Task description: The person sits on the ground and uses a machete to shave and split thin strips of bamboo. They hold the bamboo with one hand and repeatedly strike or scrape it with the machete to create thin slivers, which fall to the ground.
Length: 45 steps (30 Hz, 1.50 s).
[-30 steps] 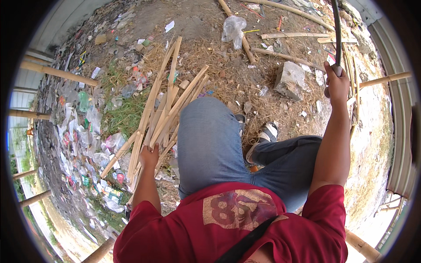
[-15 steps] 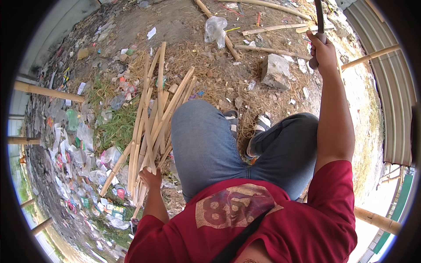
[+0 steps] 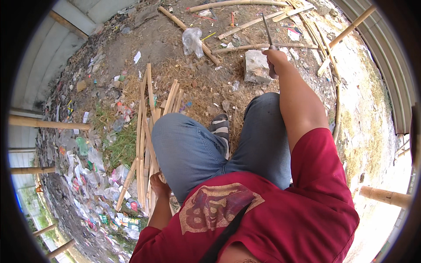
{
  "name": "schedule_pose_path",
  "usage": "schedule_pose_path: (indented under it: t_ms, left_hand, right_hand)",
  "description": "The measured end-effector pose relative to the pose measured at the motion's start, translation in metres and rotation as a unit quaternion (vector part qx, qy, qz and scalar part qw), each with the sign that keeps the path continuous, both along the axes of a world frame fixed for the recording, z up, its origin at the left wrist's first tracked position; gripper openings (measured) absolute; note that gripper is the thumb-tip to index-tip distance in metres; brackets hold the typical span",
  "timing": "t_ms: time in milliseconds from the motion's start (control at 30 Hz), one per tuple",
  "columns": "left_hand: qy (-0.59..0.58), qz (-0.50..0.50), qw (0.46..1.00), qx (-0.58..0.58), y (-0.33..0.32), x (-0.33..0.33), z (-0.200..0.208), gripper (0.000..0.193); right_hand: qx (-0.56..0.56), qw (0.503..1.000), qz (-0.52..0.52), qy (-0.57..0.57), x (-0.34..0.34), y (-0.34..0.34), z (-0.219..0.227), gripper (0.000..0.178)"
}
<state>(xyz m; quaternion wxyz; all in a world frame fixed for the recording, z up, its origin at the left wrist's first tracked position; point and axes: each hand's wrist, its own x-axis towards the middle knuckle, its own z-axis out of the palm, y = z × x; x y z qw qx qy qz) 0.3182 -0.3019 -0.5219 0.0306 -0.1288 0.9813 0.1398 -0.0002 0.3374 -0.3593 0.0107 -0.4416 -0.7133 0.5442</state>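
Note:
My right hand (image 3: pixel 278 58) is closed round the dark handle of a long-bladed knife (image 3: pixel 267 30), its arm stretched forward. The blade points away from me, above a strip on the ground. Beside my left thigh, my left hand (image 3: pixel 160 186) is closed with curled fingers at the end of a bamboo strip (image 3: pixel 151 151); part of the grip is hidden. More split bamboo strips (image 3: pixel 141 127) lie in a loose pile to the left of my leg, and my thigh covers some of them.
A pale concrete block (image 3: pixel 257 66) sits just left of the knife handle. Bamboo poles (image 3: pixel 186 33) and strips lie farther off, next to a clear plastic bag (image 3: pixel 192 42). Litter (image 3: pixel 87 171) covers the left ground. Corrugated metal sheets (image 3: pixel 381 57) and a bamboo post (image 3: pixel 386 197) stand right.
My right hand has come down and to the left with the knife, which now points forward. My left hand stays at the strips. The view has shifted, and my knees stand differently.

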Motion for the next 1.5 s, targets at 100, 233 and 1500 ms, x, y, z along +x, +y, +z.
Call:
schedule_pose_path:
  t_ms: [100,233,1500]
  left_hand:
    - [0.023,0.056,0.995,0.084,-0.020,0.004,-0.013,0.056]
    - [-0.036,0.148,0.956,0.251,-0.026,-0.015,-0.032,0.052]
    - [-0.222,-0.305,0.925,0.055,0.151,-0.131,-0.137,0.045]
  right_hand:
    - [-0.037,0.998,0.044,-0.011,0.005,0.008,-0.016,0.035]
    - [0.077,0.986,0.135,-0.052,0.016,0.044,-0.031,0.038]
    - [0.119,0.959,0.213,-0.147,-0.008,0.081,-0.050,0.040]
